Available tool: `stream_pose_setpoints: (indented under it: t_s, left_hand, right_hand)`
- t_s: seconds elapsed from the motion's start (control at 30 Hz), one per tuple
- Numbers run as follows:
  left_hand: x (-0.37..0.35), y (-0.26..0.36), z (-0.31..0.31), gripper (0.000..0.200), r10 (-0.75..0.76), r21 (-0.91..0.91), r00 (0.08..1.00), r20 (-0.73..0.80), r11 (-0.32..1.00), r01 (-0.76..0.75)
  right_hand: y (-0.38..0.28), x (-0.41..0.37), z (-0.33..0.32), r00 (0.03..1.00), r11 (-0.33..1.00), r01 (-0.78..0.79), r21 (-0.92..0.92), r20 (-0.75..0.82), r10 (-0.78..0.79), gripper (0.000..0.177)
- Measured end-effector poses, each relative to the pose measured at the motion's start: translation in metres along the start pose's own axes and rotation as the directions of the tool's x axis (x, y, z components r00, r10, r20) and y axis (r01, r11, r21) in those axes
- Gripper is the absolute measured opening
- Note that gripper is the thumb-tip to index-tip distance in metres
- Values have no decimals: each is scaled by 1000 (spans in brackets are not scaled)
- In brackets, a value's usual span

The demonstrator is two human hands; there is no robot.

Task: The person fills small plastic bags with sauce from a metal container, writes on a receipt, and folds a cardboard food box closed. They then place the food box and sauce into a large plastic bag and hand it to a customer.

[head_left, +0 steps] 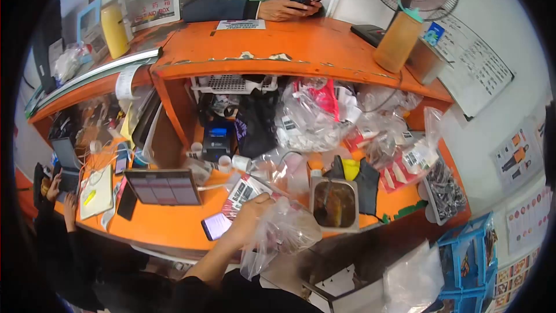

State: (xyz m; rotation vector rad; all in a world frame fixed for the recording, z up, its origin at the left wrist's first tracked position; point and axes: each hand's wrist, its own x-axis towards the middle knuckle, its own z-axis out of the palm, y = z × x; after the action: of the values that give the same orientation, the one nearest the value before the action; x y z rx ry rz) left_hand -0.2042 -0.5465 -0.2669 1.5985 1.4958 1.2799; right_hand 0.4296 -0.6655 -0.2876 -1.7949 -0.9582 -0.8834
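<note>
My left hand [253,213] reaches over the front of the orange counter, with its fingers curled at the top of a clear plastic bag [289,229]. The bag hangs at the counter's edge; its contents are too blurred to name. Under that hand lies a white and red printed packet [242,194]. My right hand [288,268] is a blurred patch of skin below the bag, its fingers hidden. Just right of the bag stands a square metal container [313,204] with brown liquid and a utensil handle in it. A lit phone [216,226] lies left of my forearm.
A tablet [164,187] stands on the orange counter [191,229]. At left, a co-worker's hands [62,200] are by a laptop. Another person [272,8] holds a phone behind the upper shelf. Wrapped cutlery fills a bin [445,191]; blue crates [466,255] stand lower right.
</note>
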Motion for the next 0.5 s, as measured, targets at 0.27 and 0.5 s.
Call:
stream_pose_setpoints:
  t_s: [0.27,0.5]
  left_hand:
    - [60,-92,-3,19,198,97,978,68,974,-204]
    - [49,-121,8,25,68,78,998,14,995,-69]
  right_hand:
    - [-289,-79,96,751,705,-473,529,660,8,5]
    - [-405,-146,113,566,592,-550,589,784,-254,5]
